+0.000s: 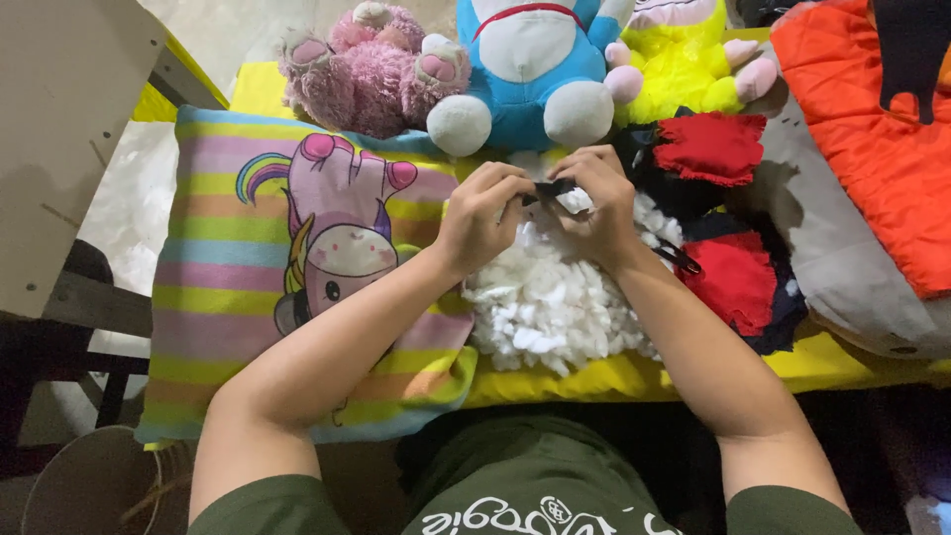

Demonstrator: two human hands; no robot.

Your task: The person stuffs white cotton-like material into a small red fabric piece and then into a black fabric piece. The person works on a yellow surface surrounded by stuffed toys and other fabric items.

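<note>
Right now both my hands pinch a small black cloth piece (553, 187) above the heap of white stuffing (555, 297): left hand (482, 213) and right hand (599, 203), fingers pressed together on it. It looks barely filled; most stuffing lies loose beside the striped pillow (238, 287), below the plush toys (535, 69).

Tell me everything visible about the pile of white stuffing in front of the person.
The pile of white stuffing is a loose, fluffy heap of clumped fibre tufts, like toy filling. It lies on the yellow cloth, between the striped pillow and red-and-black fabric pieces. Its far end reaches the left hand and right hand, which pinch a small black piece just above it. The right forearm crosses its right edge.
</note>
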